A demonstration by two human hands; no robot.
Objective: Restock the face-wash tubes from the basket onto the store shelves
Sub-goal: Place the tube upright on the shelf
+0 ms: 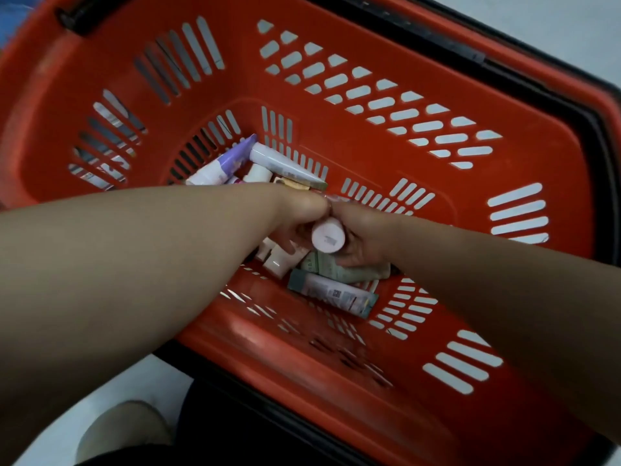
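A red plastic basket (369, 136) holds several face-wash tubes on its floor. A purple-and-white tube (225, 163) and a white tube (282, 163) lie at the far end. A grey-capped tube (332, 292) and a pale green tube (339, 267) lie nearer. Both my hands reach down into the basket and meet in the middle. My right hand (364, 242) wraps around a tube with a round pink cap (328, 235), cap end towards me. My left hand (295, 215) presses against that cap, fingers curled down over white tubes (277, 258); what it grips is hidden.
The basket's black handles (571, 105) lie folded along its rim. It stands on a pale floor (554, 25). My shoe (124, 428) and dark trouser leg show at the bottom left, close to the basket's near wall.
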